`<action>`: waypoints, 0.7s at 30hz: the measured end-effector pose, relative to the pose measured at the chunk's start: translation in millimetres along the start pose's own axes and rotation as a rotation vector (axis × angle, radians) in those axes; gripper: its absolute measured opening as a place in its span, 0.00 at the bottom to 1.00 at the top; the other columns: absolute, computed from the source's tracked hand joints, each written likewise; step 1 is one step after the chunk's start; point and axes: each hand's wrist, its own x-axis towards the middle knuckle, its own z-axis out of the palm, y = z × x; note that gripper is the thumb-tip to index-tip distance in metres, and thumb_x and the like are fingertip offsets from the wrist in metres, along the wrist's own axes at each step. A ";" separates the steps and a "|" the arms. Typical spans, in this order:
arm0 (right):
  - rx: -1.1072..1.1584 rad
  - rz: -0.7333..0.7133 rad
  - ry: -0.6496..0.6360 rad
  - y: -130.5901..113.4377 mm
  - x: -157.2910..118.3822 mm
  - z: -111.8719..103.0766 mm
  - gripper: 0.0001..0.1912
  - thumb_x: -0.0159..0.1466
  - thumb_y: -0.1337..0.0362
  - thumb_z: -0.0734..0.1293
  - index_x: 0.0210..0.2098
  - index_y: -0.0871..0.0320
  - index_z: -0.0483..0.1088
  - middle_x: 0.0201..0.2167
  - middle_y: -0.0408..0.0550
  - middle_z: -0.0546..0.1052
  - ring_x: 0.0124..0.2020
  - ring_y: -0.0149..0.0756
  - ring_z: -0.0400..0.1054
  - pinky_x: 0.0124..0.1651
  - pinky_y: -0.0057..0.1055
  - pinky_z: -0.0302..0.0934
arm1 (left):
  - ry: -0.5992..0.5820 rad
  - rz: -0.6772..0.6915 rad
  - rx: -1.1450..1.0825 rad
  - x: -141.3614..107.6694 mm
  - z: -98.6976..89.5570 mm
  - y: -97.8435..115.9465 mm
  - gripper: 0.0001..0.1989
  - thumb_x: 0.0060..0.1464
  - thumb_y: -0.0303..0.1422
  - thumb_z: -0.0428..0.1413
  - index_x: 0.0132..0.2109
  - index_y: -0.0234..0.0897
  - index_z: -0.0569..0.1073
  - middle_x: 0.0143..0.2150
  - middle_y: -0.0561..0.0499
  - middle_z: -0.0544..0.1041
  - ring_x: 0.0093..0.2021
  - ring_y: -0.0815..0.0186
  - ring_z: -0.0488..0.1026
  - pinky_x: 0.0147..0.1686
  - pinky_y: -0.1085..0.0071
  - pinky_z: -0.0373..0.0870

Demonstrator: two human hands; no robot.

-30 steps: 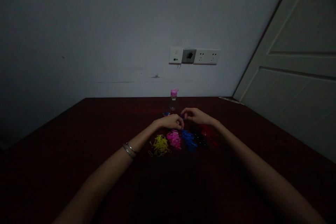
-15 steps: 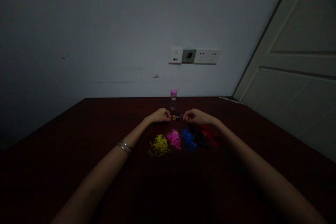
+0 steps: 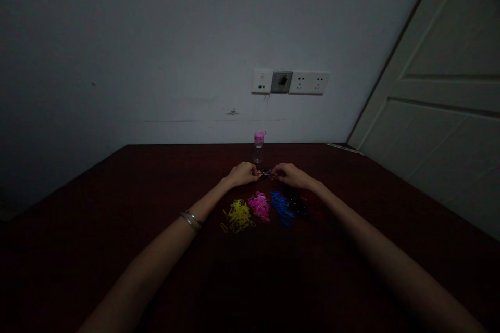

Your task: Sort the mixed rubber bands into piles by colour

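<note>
A small multicoloured bundle [image 3: 266,172] lies between my hands, too small and dark to make out fully. My left hand [image 3: 244,173] is closed at its left end, fingertips pinched together. At the right end my right hand [image 3: 289,174] pinches it too. Nearer to me lie loose piles in a row: yellow bands [image 3: 239,215], pink bands [image 3: 259,206], blue pieces [image 3: 281,208], black pieces [image 3: 298,204] and dim red pieces [image 3: 313,202], the red partly hidden by my right forearm.
A clear bottle with a pink cap [image 3: 258,148] stands just beyond my hands. Behind the dark red table [image 3: 175,158] is a wall with a socket panel [image 3: 308,83]. A pale panelled door [image 3: 441,88] is at the right.
My left hand has moved slightly right, narrowing the gap between my hands. The fingers of my right hand are drawn closer together round the bundle's end.
</note>
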 end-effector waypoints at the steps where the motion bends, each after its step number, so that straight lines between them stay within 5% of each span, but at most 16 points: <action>1: -0.004 0.004 0.003 0.1 -0.2 -0.4 0.13 0.53 0.73 0.61 0.38 0.60 0.70 0.35 0.49 0.74 0.35 0.34 0.67 0.39 0.28 0.58 | -0.008 0.004 -0.009 0.5 -0.4 -1.0 0.12 0.45 0.38 0.54 0.35 0.38 0.75 0.34 0.49 0.75 0.32 0.67 0.69 0.27 0.76 0.58; 9: 0.005 0.005 0.030 1.8 -0.8 -4.2 0.13 0.54 0.72 0.61 0.37 0.59 0.71 0.34 0.49 0.75 0.33 0.33 0.67 0.37 0.26 0.58 | -0.066 0.088 -0.237 5.8 -9.2 -10.4 0.10 0.42 0.32 0.53 0.31 0.31 0.76 0.25 0.52 0.72 0.25 0.72 0.64 0.25 0.77 0.56; 17: -0.056 -0.029 -0.023 1.1 -1.3 -1.0 0.10 0.56 0.70 0.60 0.34 0.59 0.73 0.34 0.50 0.75 0.34 0.34 0.67 0.37 0.27 0.58 | -0.490 0.231 -0.453 -1.5 -30.9 2.4 0.09 0.39 0.30 0.56 0.30 0.31 0.77 0.24 0.52 0.73 0.24 0.74 0.63 0.25 0.78 0.56; 21: -0.031 0.002 -0.034 1.1 -1.5 1.6 0.09 0.57 0.68 0.61 0.34 0.59 0.72 0.34 0.49 0.75 0.34 0.34 0.67 0.36 0.27 0.58 | -0.542 0.213 -0.470 -2.9 -30.9 8.8 0.10 0.40 0.32 0.57 0.32 0.31 0.78 0.20 0.53 0.70 0.19 0.76 0.58 0.21 0.77 0.51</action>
